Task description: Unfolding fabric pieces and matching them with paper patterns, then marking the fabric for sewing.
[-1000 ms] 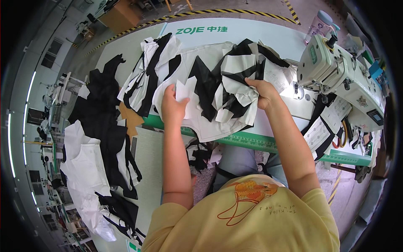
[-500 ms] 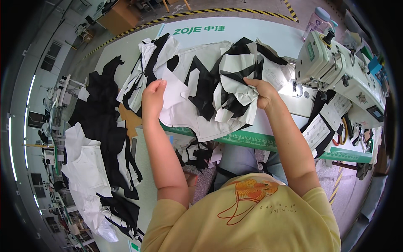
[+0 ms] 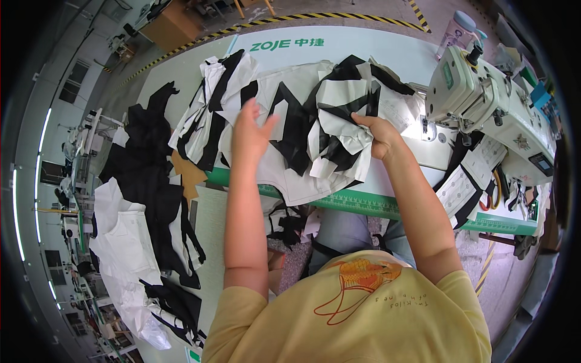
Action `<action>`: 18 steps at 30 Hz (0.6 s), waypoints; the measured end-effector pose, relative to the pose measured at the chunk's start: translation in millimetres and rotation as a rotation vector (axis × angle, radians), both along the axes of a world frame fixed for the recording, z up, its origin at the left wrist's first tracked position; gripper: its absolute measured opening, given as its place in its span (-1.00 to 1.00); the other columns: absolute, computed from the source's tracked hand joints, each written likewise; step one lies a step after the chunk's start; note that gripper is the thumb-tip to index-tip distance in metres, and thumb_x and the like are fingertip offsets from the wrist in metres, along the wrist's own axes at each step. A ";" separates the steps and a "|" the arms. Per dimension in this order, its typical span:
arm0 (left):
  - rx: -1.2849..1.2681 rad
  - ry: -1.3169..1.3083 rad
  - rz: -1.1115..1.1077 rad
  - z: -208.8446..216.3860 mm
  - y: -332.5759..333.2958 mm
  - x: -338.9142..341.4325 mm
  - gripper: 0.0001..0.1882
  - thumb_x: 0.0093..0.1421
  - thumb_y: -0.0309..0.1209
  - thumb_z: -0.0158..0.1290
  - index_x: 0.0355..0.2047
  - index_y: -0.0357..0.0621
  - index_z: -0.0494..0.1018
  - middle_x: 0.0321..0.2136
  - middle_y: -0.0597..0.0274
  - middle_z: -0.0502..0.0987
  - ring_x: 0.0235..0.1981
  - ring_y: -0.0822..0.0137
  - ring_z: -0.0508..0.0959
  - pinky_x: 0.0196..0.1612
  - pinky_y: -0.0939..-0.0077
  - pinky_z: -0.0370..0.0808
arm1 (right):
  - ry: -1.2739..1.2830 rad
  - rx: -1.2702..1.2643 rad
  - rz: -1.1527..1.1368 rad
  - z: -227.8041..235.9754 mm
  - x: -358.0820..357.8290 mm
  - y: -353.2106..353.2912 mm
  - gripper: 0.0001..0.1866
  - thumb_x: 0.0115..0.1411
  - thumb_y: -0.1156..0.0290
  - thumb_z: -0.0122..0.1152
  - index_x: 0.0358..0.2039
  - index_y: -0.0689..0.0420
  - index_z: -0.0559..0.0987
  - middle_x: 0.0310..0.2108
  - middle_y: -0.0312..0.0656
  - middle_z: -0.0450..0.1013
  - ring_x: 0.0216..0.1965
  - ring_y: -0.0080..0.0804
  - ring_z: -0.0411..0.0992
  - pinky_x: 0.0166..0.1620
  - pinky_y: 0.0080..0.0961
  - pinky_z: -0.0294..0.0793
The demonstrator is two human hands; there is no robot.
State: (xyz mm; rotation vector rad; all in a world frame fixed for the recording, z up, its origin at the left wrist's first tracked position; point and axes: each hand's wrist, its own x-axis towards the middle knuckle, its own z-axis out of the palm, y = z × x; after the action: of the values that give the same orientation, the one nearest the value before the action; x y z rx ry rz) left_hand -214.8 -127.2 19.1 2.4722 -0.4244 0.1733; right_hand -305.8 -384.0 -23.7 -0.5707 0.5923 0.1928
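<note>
White and black fabric pieces [image 3: 275, 172] lie spread and crumpled on the sewing table. Over their left part, my left hand [image 3: 252, 132] hovers with thumb and fingers apart, holding nothing. My right hand [image 3: 376, 134] pinches the edge of a crumpled black-and-white fabric bundle [image 3: 341, 100] on the right side of the pile. Just left of my left hand rests another bundle of white and black strips [image 3: 209, 109]. Parts of the pieces beneath my left hand are hidden.
A white sewing machine [image 3: 466, 91] stands lit at the right, with scissors [image 3: 497, 189] nearby. A bottle [image 3: 459, 31] is behind it. Black fabric [image 3: 145, 139] and white pieces [image 3: 124, 224] cover the left side table. A green ruler strip [image 3: 363, 202] edges the table.
My left hand has let go of the white piece's left edge, moved right and opened. That piece has dropped back onto the pile. My right hand stays in place.
</note>
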 end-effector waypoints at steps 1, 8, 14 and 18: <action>-0.017 0.049 0.012 -16.0 -1.3 -0.3 -0.13 -0.11 -0.19 0.31 0.12 -0.39 0.18 0.02 -0.17 0.36 0.03 -0.08 0.38 0.09 0.24 0.32 | -0.003 0.001 0.008 1.7 0.1 4.1 -0.71 0.18 0.54 0.08 -0.08 0.37 0.38 -0.16 0.02 0.44 -0.20 -0.11 0.51 -0.12 -0.13 0.56; 0.018 0.176 -0.010 -26.8 -17.4 -10.6 -0.40 -0.11 -0.31 0.31 -0.09 -0.37 0.39 -0.21 -0.07 0.53 -0.22 0.12 0.54 -0.11 0.37 0.44 | -0.010 -0.055 -0.005 -0.1 -0.9 4.5 -0.71 0.20 0.46 0.10 -0.12 0.37 0.41 -0.22 0.05 0.48 -0.26 -0.14 0.53 -0.16 -0.17 0.58; -0.424 0.261 0.002 -20.7 -6.9 -2.9 -0.63 0.06 -0.38 0.18 -0.16 -0.32 0.44 -0.28 0.08 0.57 -0.27 0.32 0.54 -0.14 0.47 0.40 | -0.017 -0.030 -0.010 3.9 1.3 7.8 -0.71 0.20 0.51 0.07 -0.09 0.37 0.39 -0.18 0.04 0.46 -0.21 -0.12 0.51 -0.12 -0.15 0.57; -0.553 0.268 -0.004 29.0 -16.4 3.7 -0.75 0.10 -0.45 0.15 -0.23 -0.29 0.45 -0.35 0.25 0.55 -0.34 0.47 0.47 -0.21 0.55 0.37 | -0.005 -0.033 -0.026 13.0 -2.2 7.7 -0.71 0.20 0.56 0.03 -0.06 0.37 0.35 -0.13 0.04 0.42 -0.17 -0.10 0.49 -0.09 -0.13 0.55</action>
State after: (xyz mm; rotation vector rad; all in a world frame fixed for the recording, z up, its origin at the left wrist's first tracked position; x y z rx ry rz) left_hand -211.2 -143.5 48.1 1.9150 -0.2262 -0.0423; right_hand -307.9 -376.3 -10.7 -0.5947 0.5989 0.1577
